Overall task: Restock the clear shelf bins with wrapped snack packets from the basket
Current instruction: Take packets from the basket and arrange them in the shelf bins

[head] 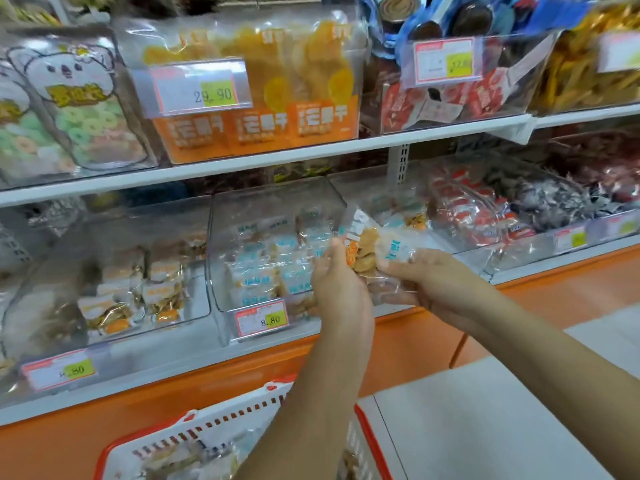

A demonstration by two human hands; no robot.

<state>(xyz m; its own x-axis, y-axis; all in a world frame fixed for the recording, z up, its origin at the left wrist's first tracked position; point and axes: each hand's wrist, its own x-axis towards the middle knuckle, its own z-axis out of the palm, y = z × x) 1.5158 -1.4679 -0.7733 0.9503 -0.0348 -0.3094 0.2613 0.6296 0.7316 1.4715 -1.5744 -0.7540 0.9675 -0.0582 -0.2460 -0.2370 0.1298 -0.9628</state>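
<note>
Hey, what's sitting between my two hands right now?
In the head view, a bundle of clear-wrapped snack packets, gripped by the left hand and the right hand.

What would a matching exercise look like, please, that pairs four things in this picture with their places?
Things:
1. basket
2. packets
3. orange bags
4. red packs

Places:
A. on the upper shelf
B. held between the left hand and the right hand
C. on the lower shelf, right of the hands
D. below both shelves, at the bottom of the view

Pairs: 1-D, 2-B, 3-A, 4-C
</note>
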